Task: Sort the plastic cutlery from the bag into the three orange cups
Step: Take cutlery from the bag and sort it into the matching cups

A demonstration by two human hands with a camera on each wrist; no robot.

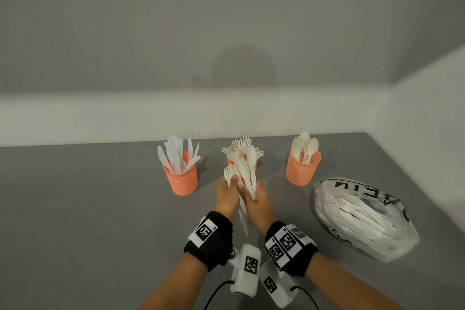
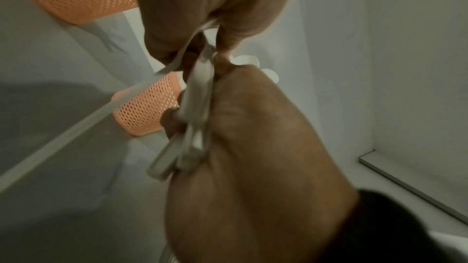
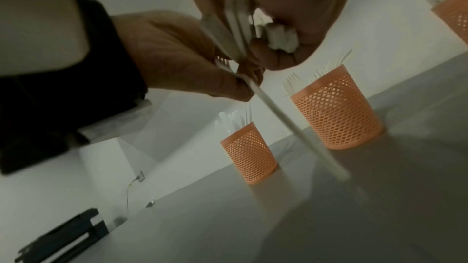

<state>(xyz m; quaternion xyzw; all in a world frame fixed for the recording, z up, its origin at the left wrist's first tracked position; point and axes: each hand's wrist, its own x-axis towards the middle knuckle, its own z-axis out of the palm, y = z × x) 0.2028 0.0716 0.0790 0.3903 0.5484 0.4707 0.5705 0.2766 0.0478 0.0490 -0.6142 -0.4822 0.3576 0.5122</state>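
Three orange mesh cups stand in a row on the grey table. The left cup (image 1: 181,178) holds knives, the middle cup (image 1: 230,158) forks, the right cup (image 1: 302,170) spoons. In front of the middle cup both hands hold a mixed bunch of white plastic forks and spoons (image 1: 242,171) upright. My left hand (image 1: 229,187) grips the fork handles (image 2: 195,127). My right hand (image 1: 255,196) grips the rest of the bunch (image 3: 238,23). One long handle (image 3: 303,137) sticks down below the hands. The plastic bag (image 1: 364,219) with more cutlery lies to the right.
White walls close the table off at the back and on the right, just behind the cups. The bag fills the right side of the table near the wall. In the right wrist view a black object (image 3: 63,235) lies on the floor beyond the table's left edge.
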